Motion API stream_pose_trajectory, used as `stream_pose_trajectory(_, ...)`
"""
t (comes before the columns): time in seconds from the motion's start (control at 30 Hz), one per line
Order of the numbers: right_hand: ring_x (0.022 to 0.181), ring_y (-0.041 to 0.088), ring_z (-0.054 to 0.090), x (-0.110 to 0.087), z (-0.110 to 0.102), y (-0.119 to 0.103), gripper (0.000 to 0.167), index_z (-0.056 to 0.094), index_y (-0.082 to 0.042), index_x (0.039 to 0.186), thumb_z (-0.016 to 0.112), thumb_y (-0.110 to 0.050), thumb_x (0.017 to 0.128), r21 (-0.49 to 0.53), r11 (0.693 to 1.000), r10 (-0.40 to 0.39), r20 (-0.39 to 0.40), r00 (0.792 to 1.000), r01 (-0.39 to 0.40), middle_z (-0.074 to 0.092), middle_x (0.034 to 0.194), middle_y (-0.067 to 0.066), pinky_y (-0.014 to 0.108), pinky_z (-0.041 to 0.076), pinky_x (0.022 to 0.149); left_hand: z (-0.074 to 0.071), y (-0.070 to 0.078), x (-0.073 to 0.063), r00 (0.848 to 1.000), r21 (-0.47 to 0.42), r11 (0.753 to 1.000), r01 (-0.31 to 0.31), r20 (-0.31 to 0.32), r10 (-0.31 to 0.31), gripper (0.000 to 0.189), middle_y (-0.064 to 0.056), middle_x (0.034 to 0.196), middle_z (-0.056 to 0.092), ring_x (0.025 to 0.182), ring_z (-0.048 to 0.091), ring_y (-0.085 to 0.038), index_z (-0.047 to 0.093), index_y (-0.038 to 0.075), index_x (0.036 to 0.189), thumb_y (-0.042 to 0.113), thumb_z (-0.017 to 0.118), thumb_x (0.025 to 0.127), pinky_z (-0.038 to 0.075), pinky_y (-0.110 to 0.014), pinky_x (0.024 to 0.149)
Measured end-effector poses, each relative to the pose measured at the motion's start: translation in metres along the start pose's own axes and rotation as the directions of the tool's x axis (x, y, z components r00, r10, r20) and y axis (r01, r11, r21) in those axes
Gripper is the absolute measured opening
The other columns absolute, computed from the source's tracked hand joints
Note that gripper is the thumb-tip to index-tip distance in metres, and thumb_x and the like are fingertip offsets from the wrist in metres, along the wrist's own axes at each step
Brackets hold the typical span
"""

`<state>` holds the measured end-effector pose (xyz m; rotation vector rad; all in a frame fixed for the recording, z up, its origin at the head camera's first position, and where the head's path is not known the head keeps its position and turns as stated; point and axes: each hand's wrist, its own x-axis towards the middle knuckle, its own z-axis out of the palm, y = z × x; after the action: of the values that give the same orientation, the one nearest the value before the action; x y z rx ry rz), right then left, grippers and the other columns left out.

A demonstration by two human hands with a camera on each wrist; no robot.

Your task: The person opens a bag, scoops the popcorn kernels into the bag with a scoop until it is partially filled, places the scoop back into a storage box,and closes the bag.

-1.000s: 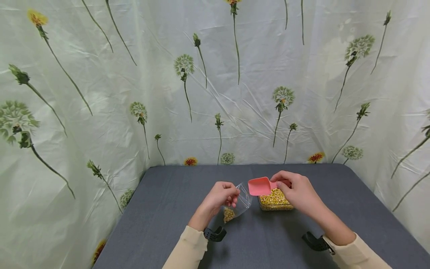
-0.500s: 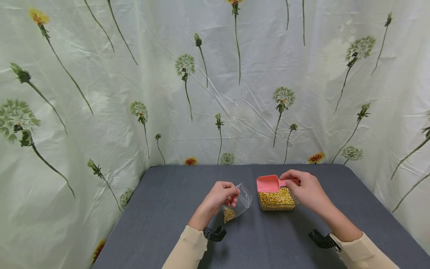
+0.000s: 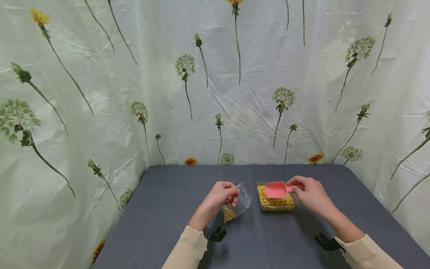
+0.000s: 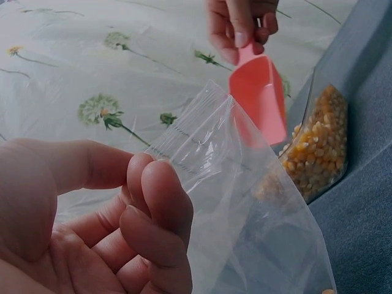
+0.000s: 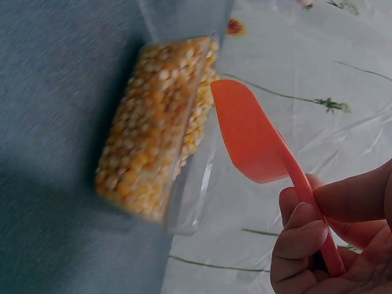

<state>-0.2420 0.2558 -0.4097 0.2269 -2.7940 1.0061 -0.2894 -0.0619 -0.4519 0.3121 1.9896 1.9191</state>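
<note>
Left hand (image 3: 218, 197) pinched bag (image 3: 240, 207) | right hand (image 3: 312, 192) gripped scoop (image 3: 275, 189) | corn container (image 3: 277, 207) between hands | single-edge pinch risked bag slump, spillage

From my head view: table (image 3: 168, 209), curtain (image 3: 252, 48) behind it. On the table, a container (image 3: 277, 208) with corn (image 3: 263, 195) in it. Above the container, a scoop (image 3: 276, 189), right hand (image 3: 310, 192) at its right end. Just left of the container, apart from it, a bag (image 3: 243, 207); kernels (image 3: 228, 215) in its lower corner, left hand (image 3: 220, 196) at its upper edge. I cannot tell whether the bag touches the table.
</note>
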Motion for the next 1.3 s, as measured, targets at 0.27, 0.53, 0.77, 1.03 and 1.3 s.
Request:
stream_pose_trajectory(0.27,0.070,0.019,0.053,-0.002,-0.002,0.014,0.018,0.072,-0.009,0.105,0.056,-0.004,0.097,-0.039,0.999,0.019,0.032,0.999,-0.017,0.070,0.104,0.010,0.036,0.041,0.055,0.000,0.001,-0.001,1.000,-0.002,1.000,0.011,0.000,-0.011,0.021,-0.007,0.061,0.058,0.051,0.057,-0.018,0.066,-0.009,0.087,0.012,0.068,0.092,0.047,-0.027,0.051)
stream_pose_trajectory(0.53,0.069,0.018,0.054,-0.002,-0.007,0.022,0.017,0.072,-0.007,0.102,0.058,-0.001,0.095,-0.111,0.993,-0.039,-0.014,0.999,0.037,0.070,0.095,0.008,0.035,0.040,0.056,0.000,-0.001,-0.002,0.999,0.023,0.999,0.022,-0.026,-0.021,0.024,-0.006,0.060,0.057,0.049,0.055,-0.017,0.064,-0.012,0.088,0.012,0.068,0.090,0.049,-0.028,0.050)
stream_pose_trajectory(0.77,0.053,0.015,0.041,-0.001,-0.008,0.023,0.019,0.071,-0.006,0.102,0.055,-0.001,0.094,-0.169,0.983,-0.080,-0.057,0.995,0.069,0.064,0.081,0.002,0.031,0.032,0.049,-0.001,-0.001,-0.002,0.999,0.057,0.998,0.028,-0.047,-0.025,0.019,-0.005,0.058,0.056,0.047,0.054,-0.016,0.066,-0.006,0.080,0.011,0.067,0.089,0.050,-0.028,0.050)
stream_pose_trajectory(1.03,0.057,0.015,0.044,-0.001,-0.005,0.024,0.019,0.072,-0.004,0.099,0.057,0.004,0.090,-0.218,0.971,-0.119,-0.081,0.990,0.099,0.066,0.087,0.007,0.033,0.035,0.051,0.000,-0.002,-0.003,0.997,0.111,0.994,0.001,-0.071,0.007,0.021,-0.003,0.056,0.052,0.047,0.050,-0.017,0.062,0.002,0.069,0.010,0.064,0.088,0.044,-0.031,0.049)
stream_pose_trajectory(1.3,0.059,0.016,0.045,-0.001,0.002,0.027,0.022,0.072,-0.005,0.098,0.056,0.007,0.088,-0.229,0.968,-0.124,-0.082,0.989,0.102,0.066,0.089,0.008,0.033,0.035,0.051,0.001,-0.001,-0.004,0.990,0.145,0.989,-0.040,-0.129,0.059,0.026,0.000,0.053,0.044,0.046,0.041,-0.014,0.056,0.008,0.064,0.008,0.060,0.089,0.038,-0.033,0.048)
